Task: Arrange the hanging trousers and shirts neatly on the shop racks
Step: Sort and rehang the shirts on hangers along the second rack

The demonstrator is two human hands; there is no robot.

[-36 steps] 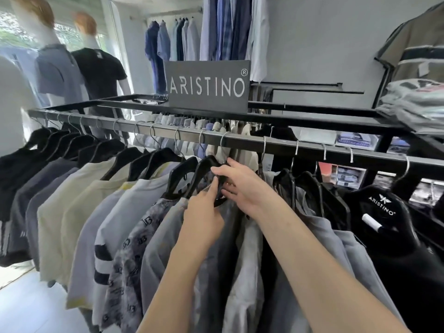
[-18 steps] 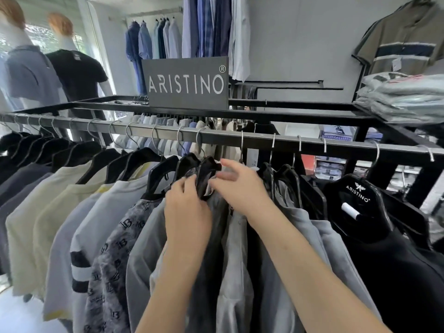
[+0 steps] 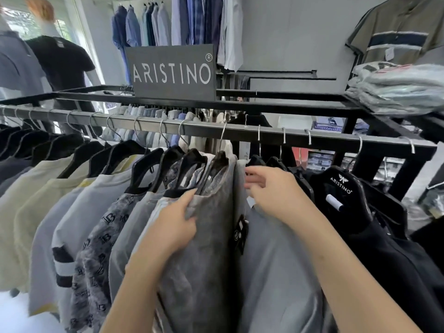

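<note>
Shirts (image 3: 211, 236) packed tight; price tag (image 3: 241, 233) between hands.

A row of shirts on black hangers (image 3: 141, 164) hangs from the black rack rail (image 3: 312, 138). Under the rail's middle, a mottled grey shirt (image 3: 211, 236) hangs just beside a plain blue-grey one (image 3: 276, 260); cream and white shirts hang toward the rail's left end, black ones toward its right.

One head-worn view looks forward and down, close over the rail (image 3: 240, 133), shirts just beneath the left hand (image 3: 173, 227).
</note>
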